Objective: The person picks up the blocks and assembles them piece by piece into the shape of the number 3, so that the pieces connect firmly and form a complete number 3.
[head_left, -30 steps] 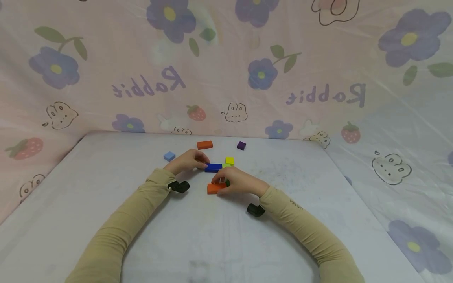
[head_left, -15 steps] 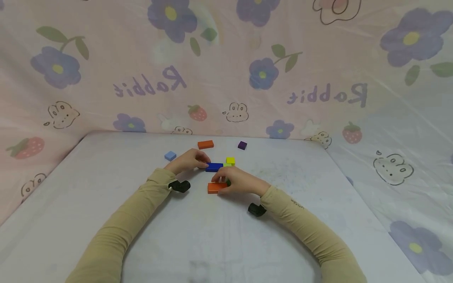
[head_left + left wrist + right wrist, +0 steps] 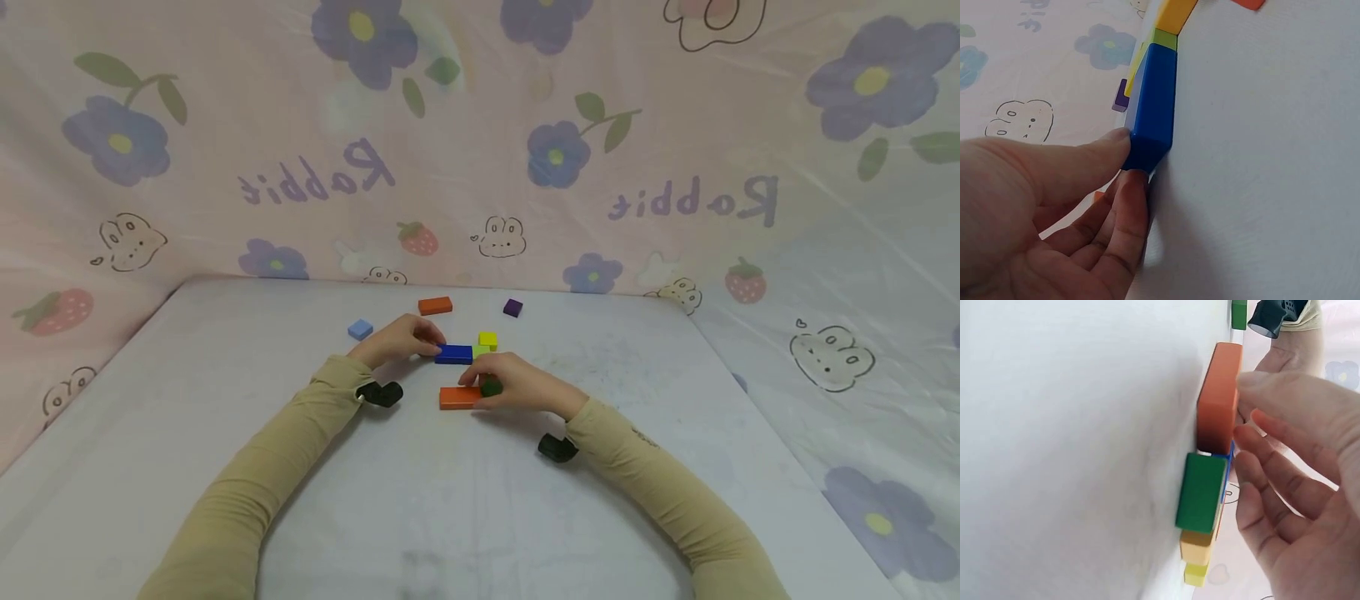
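Observation:
My left hand [image 3: 405,337] pinches the left end of a dark blue block [image 3: 454,355], thumb along its edge in the left wrist view. The blue block's other end meets a light green block [image 3: 1165,40]. My right hand [image 3: 517,383] hovers around the right part of an orange block [image 3: 456,398] lying nearer to me. In the right wrist view the thumb is at that block's upper edge, while the other fingers are loosely bent with nothing between them. A dark green block [image 3: 1201,492] sits close to its right end, with a tan block [image 3: 1197,546] behind.
A yellow block [image 3: 488,340] lies just behind the light green one. Farther back are another orange block [image 3: 435,306] and a purple block [image 3: 513,307]. A light blue block [image 3: 360,329] lies left of my left hand. Printed cloth [image 3: 450,167] hangs behind the white table [image 3: 375,500].
My right hand has shifted a little to the right along the orange block, which stays where it was, and more of the dark green block shows. The left hand has kept its place.

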`<state>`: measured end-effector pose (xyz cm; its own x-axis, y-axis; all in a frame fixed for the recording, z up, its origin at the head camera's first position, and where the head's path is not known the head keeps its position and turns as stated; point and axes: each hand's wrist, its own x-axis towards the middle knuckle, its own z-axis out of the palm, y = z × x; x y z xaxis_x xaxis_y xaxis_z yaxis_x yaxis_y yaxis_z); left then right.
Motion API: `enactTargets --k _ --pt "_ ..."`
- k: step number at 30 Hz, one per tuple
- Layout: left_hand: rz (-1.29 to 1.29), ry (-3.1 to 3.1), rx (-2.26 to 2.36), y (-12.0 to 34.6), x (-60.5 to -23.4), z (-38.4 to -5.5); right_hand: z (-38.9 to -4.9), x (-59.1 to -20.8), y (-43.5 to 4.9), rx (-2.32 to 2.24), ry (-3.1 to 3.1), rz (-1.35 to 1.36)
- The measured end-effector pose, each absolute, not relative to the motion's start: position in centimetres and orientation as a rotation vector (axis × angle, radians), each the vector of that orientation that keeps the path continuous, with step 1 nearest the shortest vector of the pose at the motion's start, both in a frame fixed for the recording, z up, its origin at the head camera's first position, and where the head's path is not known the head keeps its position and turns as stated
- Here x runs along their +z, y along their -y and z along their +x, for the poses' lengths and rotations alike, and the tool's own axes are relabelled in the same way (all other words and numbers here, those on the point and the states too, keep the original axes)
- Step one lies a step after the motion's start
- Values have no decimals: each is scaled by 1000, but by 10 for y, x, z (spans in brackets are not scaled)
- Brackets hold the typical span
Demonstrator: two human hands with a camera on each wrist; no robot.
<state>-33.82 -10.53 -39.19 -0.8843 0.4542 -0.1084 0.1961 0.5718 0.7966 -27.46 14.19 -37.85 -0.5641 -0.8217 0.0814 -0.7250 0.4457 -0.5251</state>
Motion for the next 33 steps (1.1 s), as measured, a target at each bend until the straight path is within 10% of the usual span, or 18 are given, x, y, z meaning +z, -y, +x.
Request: enactTargets --k 33 --pt "610 -2506 1169 114 -384 -336 -279 -385 -145 -864 -2479 -1306"
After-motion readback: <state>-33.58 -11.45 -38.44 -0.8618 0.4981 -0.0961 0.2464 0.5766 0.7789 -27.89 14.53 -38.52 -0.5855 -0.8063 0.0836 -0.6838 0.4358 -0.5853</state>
